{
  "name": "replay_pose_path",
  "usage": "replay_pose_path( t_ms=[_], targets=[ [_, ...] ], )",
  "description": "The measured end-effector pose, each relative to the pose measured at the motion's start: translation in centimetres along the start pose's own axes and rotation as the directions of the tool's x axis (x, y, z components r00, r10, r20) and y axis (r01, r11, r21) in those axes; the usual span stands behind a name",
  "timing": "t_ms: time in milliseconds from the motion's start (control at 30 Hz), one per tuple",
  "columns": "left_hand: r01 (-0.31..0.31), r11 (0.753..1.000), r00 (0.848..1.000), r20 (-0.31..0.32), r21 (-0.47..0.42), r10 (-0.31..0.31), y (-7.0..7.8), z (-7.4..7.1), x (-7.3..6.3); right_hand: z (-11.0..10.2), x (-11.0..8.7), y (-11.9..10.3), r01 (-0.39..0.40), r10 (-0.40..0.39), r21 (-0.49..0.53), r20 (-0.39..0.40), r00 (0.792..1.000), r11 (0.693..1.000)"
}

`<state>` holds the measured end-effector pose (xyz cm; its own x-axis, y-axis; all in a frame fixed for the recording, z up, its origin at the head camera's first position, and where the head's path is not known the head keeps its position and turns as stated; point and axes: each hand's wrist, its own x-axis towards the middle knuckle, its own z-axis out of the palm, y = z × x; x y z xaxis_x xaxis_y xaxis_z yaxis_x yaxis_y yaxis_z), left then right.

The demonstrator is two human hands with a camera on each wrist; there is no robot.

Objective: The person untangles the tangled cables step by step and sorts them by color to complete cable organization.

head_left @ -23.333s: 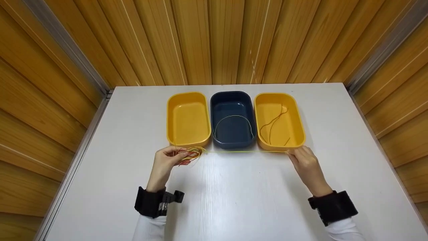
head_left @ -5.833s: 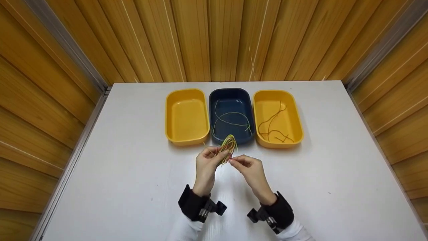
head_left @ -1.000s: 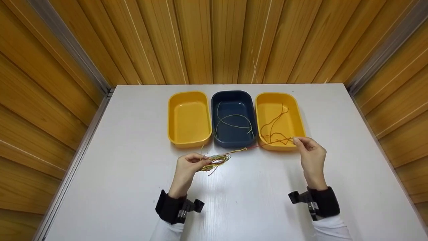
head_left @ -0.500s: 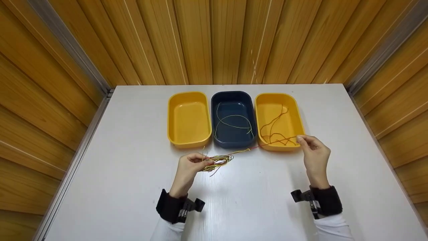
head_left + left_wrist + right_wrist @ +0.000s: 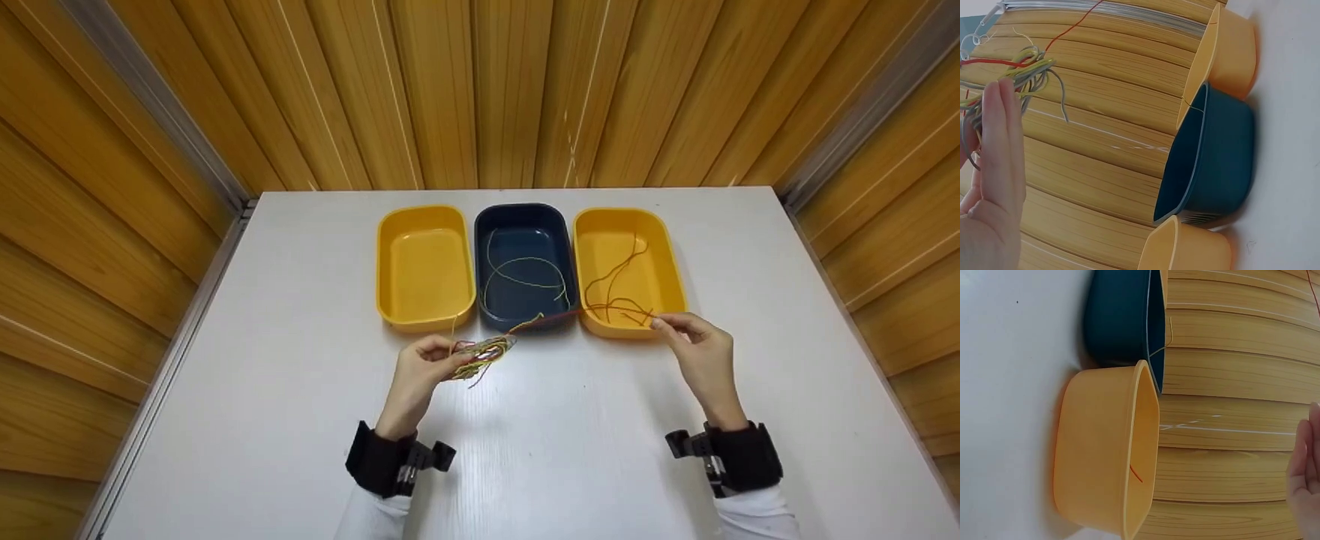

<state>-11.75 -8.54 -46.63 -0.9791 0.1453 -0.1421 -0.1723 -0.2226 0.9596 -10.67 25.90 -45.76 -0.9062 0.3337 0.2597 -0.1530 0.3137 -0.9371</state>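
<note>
My left hand (image 5: 416, 375) pinches a tangled bundle of strings (image 5: 487, 356) between thumb and fingers, in front of the navy bin (image 5: 525, 234). Grey, yellow and red strands show in the left wrist view, where the bundle (image 5: 1030, 70) lies over the fingertips. From it a red string (image 5: 562, 316) runs right to my right hand (image 5: 701, 356), whose thumb and fingertips pinch its end near the front corner of the right yellow bin (image 5: 600, 225). A yellowish strand (image 5: 525, 324) trails along the red string. Only part of the right hand (image 5: 1306, 467) shows in the right wrist view.
Thin yellow-green string (image 5: 529, 259) lies looped in the navy bin. Reddish strings (image 5: 619, 262) lie in the right yellow bin. The left yellow bin (image 5: 425, 270) stands beside the navy one. Wood-patterned panels (image 5: 506, 97) rise behind the white table (image 5: 555, 457).
Since 23 s ago, more string lies in the navy and right yellow bins. From 5.8 s ago, the hands have drawn apart with the red string between them. Lately the right hand shifts slightly down.
</note>
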Motion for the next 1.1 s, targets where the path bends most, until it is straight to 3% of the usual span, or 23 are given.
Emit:
replay_pose_path(
  t_ms=[133, 267, 433, 533, 667, 767, 833, 967, 1100],
  targets=[
    [-0.004, 1.000, 1.000, 0.027, 0.014, 0.003, 0.1, -0.1, 0.0, 0.1, -0.2, -0.1, 0.100, -0.095, -0.119, 0.050, 0.994, 0.988],
    [-0.004, 0.999, 0.999, 0.038, 0.038, 0.002, 0.1, 0.0, 0.0, 0.5, -0.4, -0.1, 0.218, -0.204, -0.233, 0.083, 0.976, 0.948],
    [-0.015, 0.998, 1.000, 0.028, 0.069, 0.013, 0.0, 0.1, 0.0, 0.9, -0.7, 0.1, 0.334, -0.327, -0.267, 0.070, 0.942, 0.904],
    [-0.019, 0.997, 1.000, 0.001, 0.071, 0.019, 0.1, 0.2, -0.1, 1.1, -0.5, 0.7, 0.446, -0.456, -0.300, 0.042, 0.889, 0.843],
    [-0.026, 0.995, 0.999, -0.035, 0.092, 0.029, 0.5, 0.2, -0.2, 1.3, -0.1, 1.5, 0.594, -0.631, -0.386, 0.039, 0.775, 0.706],
    [-0.037, 0.992, 0.998, -0.043, 0.124, 0.043, 0.9, 0.2, -0.4, 1.4, 0.3, 1.9, 0.664, -0.707, -0.420, 0.070, 0.704, 0.619],
    [-0.039, 0.990, 0.998, -0.045, 0.137, 0.045, 1.1, 0.2, -0.4, 1.3, 0.6, 2.1, 0.693, -0.738, -0.438, 0.092, 0.668, 0.573],
    [-0.024, 0.990, 0.999, -0.040, 0.140, 0.030, 1.2, 0.0, -0.4, 1.0, 1.1, 2.2, 0.720, -0.769, -0.467, 0.122, 0.627, 0.513],
    [-0.015, 0.993, 1.000, -0.016, 0.118, 0.017, 1.0, -0.1, -0.4, 0.7, 1.4, 2.3, 0.723, -0.773, -0.470, 0.123, 0.622, 0.506]
  ],
)
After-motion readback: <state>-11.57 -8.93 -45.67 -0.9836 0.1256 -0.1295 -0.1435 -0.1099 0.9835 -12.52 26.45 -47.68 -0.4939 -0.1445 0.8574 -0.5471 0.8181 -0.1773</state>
